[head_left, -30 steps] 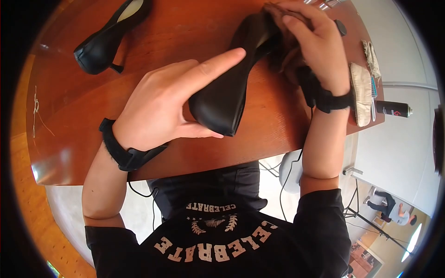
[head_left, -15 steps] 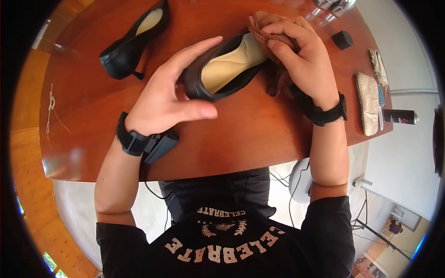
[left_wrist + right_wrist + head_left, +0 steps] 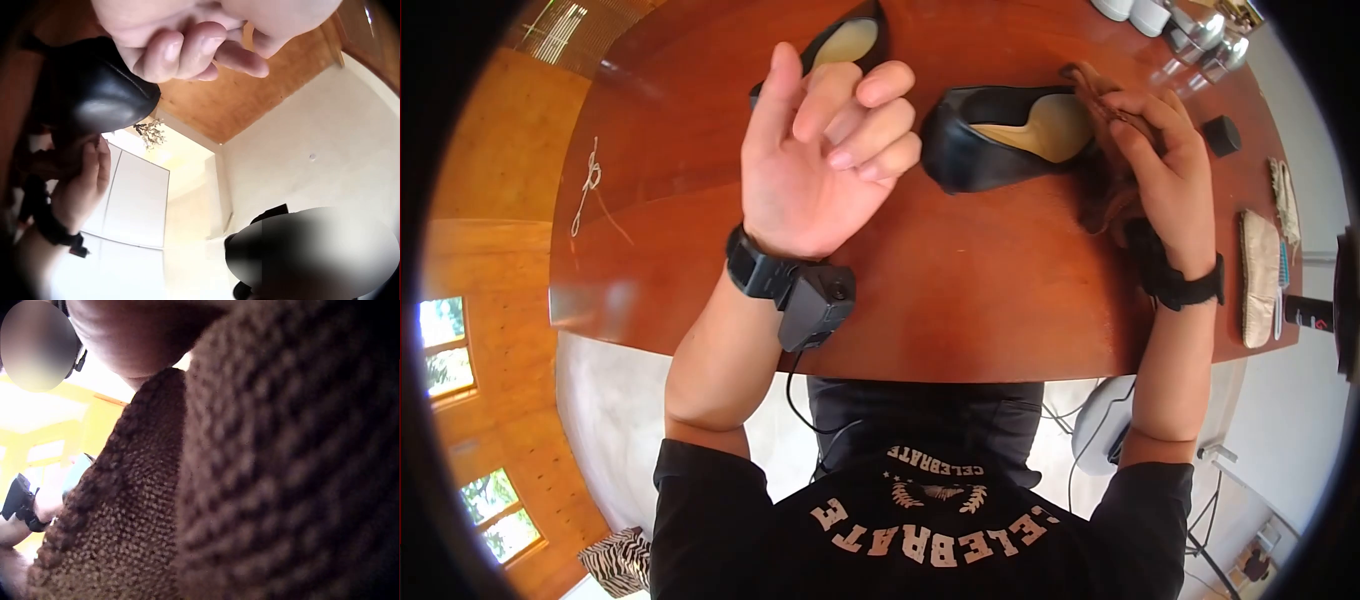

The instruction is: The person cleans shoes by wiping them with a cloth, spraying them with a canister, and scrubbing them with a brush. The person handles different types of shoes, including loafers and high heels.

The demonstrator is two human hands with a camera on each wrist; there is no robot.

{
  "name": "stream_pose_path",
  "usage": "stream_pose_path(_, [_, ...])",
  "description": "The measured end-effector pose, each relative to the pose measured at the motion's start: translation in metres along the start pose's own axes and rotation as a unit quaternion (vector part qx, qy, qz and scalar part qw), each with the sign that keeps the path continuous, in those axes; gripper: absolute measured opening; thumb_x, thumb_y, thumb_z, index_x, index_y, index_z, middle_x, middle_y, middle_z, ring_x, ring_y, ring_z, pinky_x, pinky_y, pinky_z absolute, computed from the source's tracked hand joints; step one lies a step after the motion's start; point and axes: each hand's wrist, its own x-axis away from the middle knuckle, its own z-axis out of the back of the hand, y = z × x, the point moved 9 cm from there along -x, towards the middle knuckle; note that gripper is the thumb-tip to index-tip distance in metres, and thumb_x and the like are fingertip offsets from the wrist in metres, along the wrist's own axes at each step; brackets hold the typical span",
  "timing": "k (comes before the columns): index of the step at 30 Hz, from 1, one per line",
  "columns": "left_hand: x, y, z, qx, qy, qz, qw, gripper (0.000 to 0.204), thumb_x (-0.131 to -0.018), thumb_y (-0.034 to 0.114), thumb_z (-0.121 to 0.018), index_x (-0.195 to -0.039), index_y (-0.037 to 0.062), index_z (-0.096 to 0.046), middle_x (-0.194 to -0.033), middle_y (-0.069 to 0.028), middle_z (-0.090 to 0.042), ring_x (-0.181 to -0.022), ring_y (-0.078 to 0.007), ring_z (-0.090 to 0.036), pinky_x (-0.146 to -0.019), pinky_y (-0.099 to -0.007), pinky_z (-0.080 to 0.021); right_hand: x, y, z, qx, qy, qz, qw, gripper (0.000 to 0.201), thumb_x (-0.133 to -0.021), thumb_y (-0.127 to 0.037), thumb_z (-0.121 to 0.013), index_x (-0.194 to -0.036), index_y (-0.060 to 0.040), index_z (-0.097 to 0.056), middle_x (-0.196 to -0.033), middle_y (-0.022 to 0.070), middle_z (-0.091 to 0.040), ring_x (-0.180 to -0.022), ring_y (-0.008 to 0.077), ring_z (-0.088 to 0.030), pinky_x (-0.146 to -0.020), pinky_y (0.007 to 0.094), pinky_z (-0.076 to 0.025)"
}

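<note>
My left hand (image 3: 825,165) is raised beside the shoe, palm turned up, fingers loosely bent with nothing in them. To its right is a black high-heeled shoe (image 3: 965,150) with a beige insole; its rounded heel end points toward that hand. At the toe end my right hand (image 3: 1168,165) grips a brown knitted cloth (image 3: 1112,190), which covers the front of the shoe. The cloth's coarse weave fills much of the right wrist view. A matching black shoe (image 3: 870,25) lies farther back, partly hidden behind my left fingers.
Right of my right hand are a small black round container (image 3: 1222,136), a beige pad (image 3: 1258,275), a blue-bristled brush (image 3: 1282,270) and a black spray can (image 3: 1308,312). Metal and white containers (image 3: 1200,35) stand at the back right. A loose string (image 3: 590,180) lies at the left.
My left hand has let go of the shoe's heel end and turned palm up. The shoe has swung level, insole showing, while my right hand keeps the cloth at its toe.
</note>
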Motion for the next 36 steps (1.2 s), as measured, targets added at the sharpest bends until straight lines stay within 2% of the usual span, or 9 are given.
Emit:
stream_pose_path(1, [0.001, -0.001, -0.001, 0.023, -0.001, 0.006, 1.0, 0.055, -0.11, 0.042, -0.037, -0.062, 0.0172, -0.048, -0.094, -0.0006, -0.044, -0.066, -0.01, -0.037, -0.063, -0.0273, -0.029, 0.001, 0.002, 0.0, -0.008, 0.001, -0.011, 1.0, 0.02, -0.094, -0.002, -0.061, -0.113, 0.0002, -0.069, -0.102, 0.0025, -0.055, -0.098, 0.0125, -0.057, -0.088, 0.0235, -0.044])
stream_pose_path(4, [0.002, -0.002, -0.001, 0.034, -0.054, 0.02, 0.998, 0.056, -0.11, 0.046, -0.033, -0.063, 0.02, -0.045, -0.097, 0.001, -0.047, -0.067, -0.01, -0.034, -0.066, -0.026, -0.032, 0.002, 0.011, -0.002, -0.023, -0.003, -0.043, 0.999, 0.02, -0.095, -0.002, -0.06, -0.113, -0.0002, -0.07, -0.103, 0.0017, -0.055, -0.098, 0.0116, -0.057, -0.088, 0.0232, -0.044])
stream_pose_path(5, [0.002, -0.001, -0.003, 0.033, -0.045, 0.015, 0.998, 0.055, -0.111, 0.039, -0.034, -0.062, 0.0181, -0.049, -0.093, 0.0014, -0.044, -0.064, -0.0101, -0.035, -0.063, -0.0274, -0.028, 0.002, 0.011, -0.002, -0.009, -0.002, -0.033, 0.999, 0.02, -0.096, -0.003, -0.06, -0.114, -0.0005, -0.069, -0.103, 0.0009, -0.055, -0.094, 0.01, -0.057, -0.084, 0.0223, -0.045])
stream_pose_path(9, [0.001, 0.0, -0.003, 0.028, -0.052, 0.017, 0.998, 0.056, -0.112, 0.039, -0.031, -0.062, 0.0181, -0.049, -0.09, 0.0022, -0.044, -0.063, -0.0101, -0.034, -0.062, -0.0276, -0.027, 0.0, 0.011, -0.003, -0.028, -0.003, -0.052, 0.998, 0.02, -0.092, -0.005, -0.064, -0.11, 0.0002, -0.07, -0.099, 0.007, -0.056, -0.094, 0.0183, -0.06, -0.089, 0.0278, -0.046])
stream_pose_path(12, [0.006, 0.002, 0.004, 0.014, -0.023, 0.014, 1.0, 0.057, -0.112, 0.04, -0.032, -0.062, 0.0183, -0.048, -0.089, 0.0027, -0.045, -0.063, -0.01, -0.034, -0.062, -0.0276, -0.027, 0.002, 0.011, -0.004, -0.058, 0.003, -0.073, 0.996, 0.02, -0.093, -0.005, -0.063, -0.11, 0.0001, -0.07, -0.101, 0.0067, -0.056, -0.095, 0.0175, -0.06, -0.089, 0.0276, -0.047])
stream_pose_path(20, [0.006, 0.002, 0.006, 0.017, -0.025, 0.025, 0.999, 0.057, -0.112, 0.039, -0.032, -0.06, 0.0181, -0.046, -0.084, 0.0038, -0.045, -0.061, -0.01, -0.032, -0.059, -0.0273, -0.027, 0.002, 0.009, -0.009, -0.087, -0.002, -0.097, 0.991, 0.02, -0.093, -0.006, -0.064, -0.111, -0.0003, -0.071, -0.101, 0.0064, -0.054, -0.094, 0.0172, -0.06, -0.088, 0.0273, -0.047])
stream_pose_path(23, [0.006, 0.001, 0.006, 0.017, -0.025, 0.03, 0.999, 0.057, -0.112, 0.039, -0.032, -0.06, 0.0181, -0.046, -0.083, 0.0039, -0.045, -0.06, -0.01, -0.032, -0.059, -0.0272, -0.028, 0.0, 0.006, -0.007, -0.036, -0.005, -0.068, 0.997, 0.02, -0.093, -0.006, -0.064, -0.11, -0.0004, -0.071, -0.099, 0.0064, -0.054, -0.093, 0.0175, -0.059, -0.087, 0.0274, -0.046])
stream_pose_path(29, [0.006, 0.0, 0.006, 0.012, -0.031, 0.041, 0.999, 0.058, -0.112, 0.039, -0.031, -0.06, 0.0182, -0.044, -0.082, 0.004, -0.043, -0.059, -0.01, -0.03, -0.057, -0.0269, -0.028, 0.0, 0.01, -0.009, -0.055, -0.008, -0.081, 0.995, 0.02, -0.092, -0.007, -0.064, -0.11, -0.0011, -0.071, -0.097, 0.0062, -0.053, -0.092, 0.0175, -0.058, -0.086, 0.0277, -0.045])
stream_pose_path(36, [0.007, 0.0, 0.006, 0.001, -0.026, 0.04, 0.999, 0.058, -0.112, 0.039, -0.03, -0.06, 0.0183, -0.043, -0.08, 0.0039, -0.042, -0.058, -0.0099, -0.03, -0.056, -0.0266, -0.028, -0.001, 0.007, -0.01, -0.031, -0.011, -0.055, 0.998, 0.021, -0.091, -0.008, -0.065, -0.111, -0.0013, -0.071, -0.097, 0.0061, -0.053, -0.091, 0.0177, -0.058, -0.085, 0.0277, -0.046])
